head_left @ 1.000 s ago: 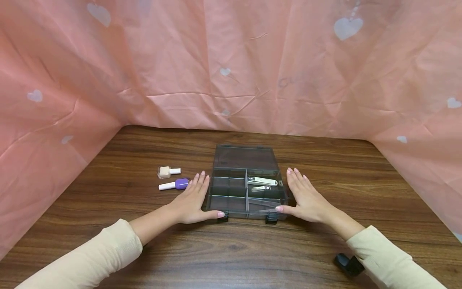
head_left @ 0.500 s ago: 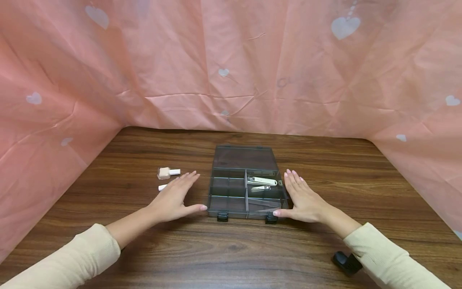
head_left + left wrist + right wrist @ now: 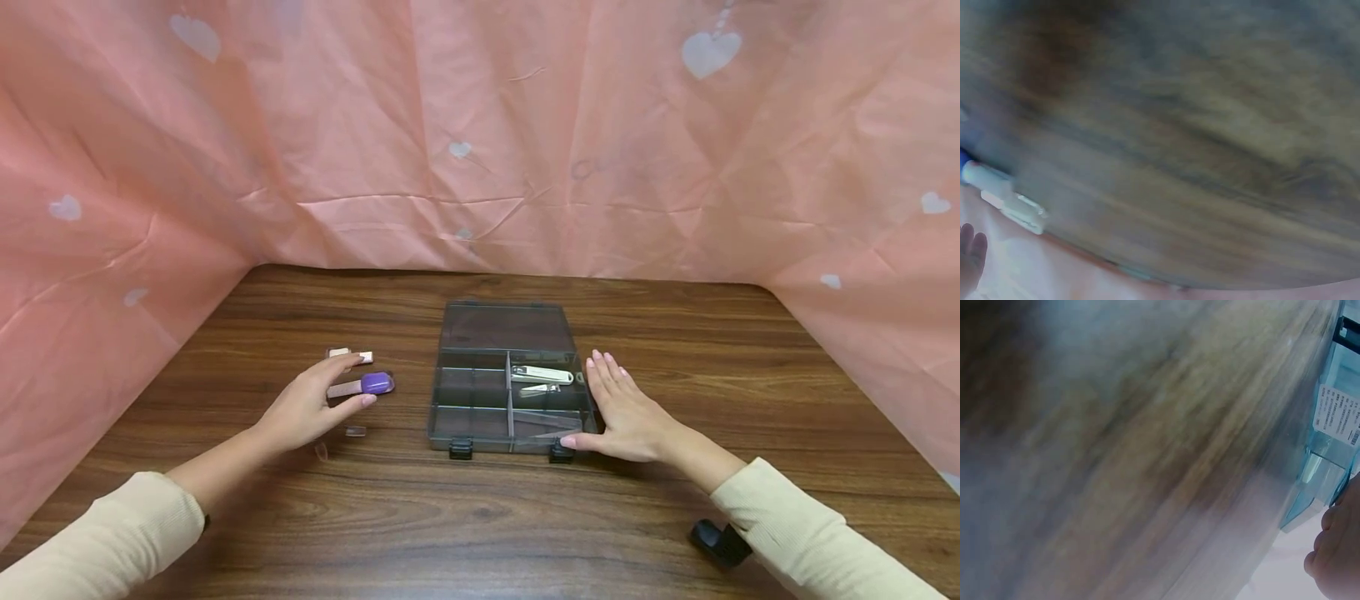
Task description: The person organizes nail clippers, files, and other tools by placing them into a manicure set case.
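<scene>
A dark see-through divided box (image 3: 472,423) lies on the table. In its right compartments are a large nail clipper (image 3: 543,375), a smaller nail clipper (image 3: 540,390) and thin flat strips (image 3: 547,423). Along its right side rests my right hand (image 3: 633,417), fingers straight, thumb at the front right latch (image 3: 561,452). My left hand (image 3: 303,408) hovers with thumb and fingers apart around the white cap of a purple nail polish bottle (image 3: 377,382), not visibly gripping it. Partly behind its fingers lies a cream nail polish bottle (image 3: 339,352), also in the left wrist view (image 3: 1022,212).
Two small clear pieces, or perhaps reflections, show on the wood by my left thumb; one is a small rectangle (image 3: 356,432). A black object (image 3: 720,543) sits under the right sleeve. Pink cloth with hearts (image 3: 510,167) walls the table's back and sides.
My left hand has left the box's left side and moved left to the nail polish bottles. The right hand stays by the box, which has not visibly moved.
</scene>
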Demonstrator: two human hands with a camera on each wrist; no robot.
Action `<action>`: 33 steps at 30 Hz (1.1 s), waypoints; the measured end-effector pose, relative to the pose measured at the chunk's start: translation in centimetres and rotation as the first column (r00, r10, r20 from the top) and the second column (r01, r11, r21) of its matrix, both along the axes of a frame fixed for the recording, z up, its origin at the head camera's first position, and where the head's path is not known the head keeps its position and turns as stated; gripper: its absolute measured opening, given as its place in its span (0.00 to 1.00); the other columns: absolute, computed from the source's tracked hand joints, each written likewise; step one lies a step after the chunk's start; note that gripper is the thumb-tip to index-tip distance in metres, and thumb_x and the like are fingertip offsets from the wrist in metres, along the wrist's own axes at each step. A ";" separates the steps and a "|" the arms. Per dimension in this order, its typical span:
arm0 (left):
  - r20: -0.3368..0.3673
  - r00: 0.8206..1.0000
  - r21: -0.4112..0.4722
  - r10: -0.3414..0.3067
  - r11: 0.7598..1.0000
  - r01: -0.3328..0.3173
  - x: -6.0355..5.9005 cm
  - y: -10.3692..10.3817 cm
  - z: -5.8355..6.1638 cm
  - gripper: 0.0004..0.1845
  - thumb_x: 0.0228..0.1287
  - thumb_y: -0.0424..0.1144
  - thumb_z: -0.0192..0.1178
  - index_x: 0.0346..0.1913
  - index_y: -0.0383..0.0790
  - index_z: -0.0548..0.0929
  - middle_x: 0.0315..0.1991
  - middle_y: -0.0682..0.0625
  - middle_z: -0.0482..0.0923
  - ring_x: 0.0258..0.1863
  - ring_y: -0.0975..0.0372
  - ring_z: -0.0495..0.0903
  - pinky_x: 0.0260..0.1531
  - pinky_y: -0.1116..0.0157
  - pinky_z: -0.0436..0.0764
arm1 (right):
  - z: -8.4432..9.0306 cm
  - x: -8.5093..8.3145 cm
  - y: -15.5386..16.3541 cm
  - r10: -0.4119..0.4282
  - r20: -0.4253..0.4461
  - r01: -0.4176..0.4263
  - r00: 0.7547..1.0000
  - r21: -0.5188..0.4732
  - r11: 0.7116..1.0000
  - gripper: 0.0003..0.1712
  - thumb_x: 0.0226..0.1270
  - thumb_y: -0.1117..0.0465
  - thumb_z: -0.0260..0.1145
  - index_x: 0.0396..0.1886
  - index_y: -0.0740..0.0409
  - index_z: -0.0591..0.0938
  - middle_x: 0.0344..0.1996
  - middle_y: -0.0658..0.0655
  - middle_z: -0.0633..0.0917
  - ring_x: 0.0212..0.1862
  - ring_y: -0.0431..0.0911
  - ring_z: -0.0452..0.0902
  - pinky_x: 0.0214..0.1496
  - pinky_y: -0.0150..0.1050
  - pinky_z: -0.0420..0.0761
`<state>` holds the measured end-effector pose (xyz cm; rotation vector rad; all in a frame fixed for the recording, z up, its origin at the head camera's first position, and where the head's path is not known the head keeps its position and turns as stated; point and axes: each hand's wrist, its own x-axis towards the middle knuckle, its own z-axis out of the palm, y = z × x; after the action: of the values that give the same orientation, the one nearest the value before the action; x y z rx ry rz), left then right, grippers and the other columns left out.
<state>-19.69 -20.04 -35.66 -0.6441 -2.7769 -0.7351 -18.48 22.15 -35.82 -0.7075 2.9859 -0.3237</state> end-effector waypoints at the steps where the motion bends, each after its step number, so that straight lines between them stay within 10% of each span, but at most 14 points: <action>1: -0.003 1.000 0.015 0.011 1.000 -0.011 0.0 -0.2 -0.1 0.31 0.57 0.49 0.63 0.59 0.33 0.73 0.60 0.34 0.71 0.61 0.42 0.69 0.57 0.44 0.69 | 0.0 0.0 0.0 -0.002 0.001 0.002 1.000 -0.001 1.000 0.65 0.51 0.31 0.61 0.69 0.77 0.47 0.71 0.74 0.44 0.72 0.66 0.37 0.71 0.59 0.46; 33: 0.000 0.999 0.038 0.042 0.998 -0.042 -1.3 -2.3 -2.1 0.21 0.55 0.36 0.66 0.51 0.29 0.78 0.48 0.34 0.79 0.52 0.43 0.76 0.51 0.46 0.74 | -0.4 0.8 -0.6 -0.017 -0.079 0.021 0.997 0.042 0.999 0.68 0.47 0.26 0.60 0.69 0.75 0.49 0.70 0.74 0.48 0.72 0.65 0.39 0.71 0.59 0.49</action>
<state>-20.98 -22.38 -37.80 -0.5776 -2.7594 -0.7765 -17.69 21.52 -36.26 -0.7043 3.0648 -0.2372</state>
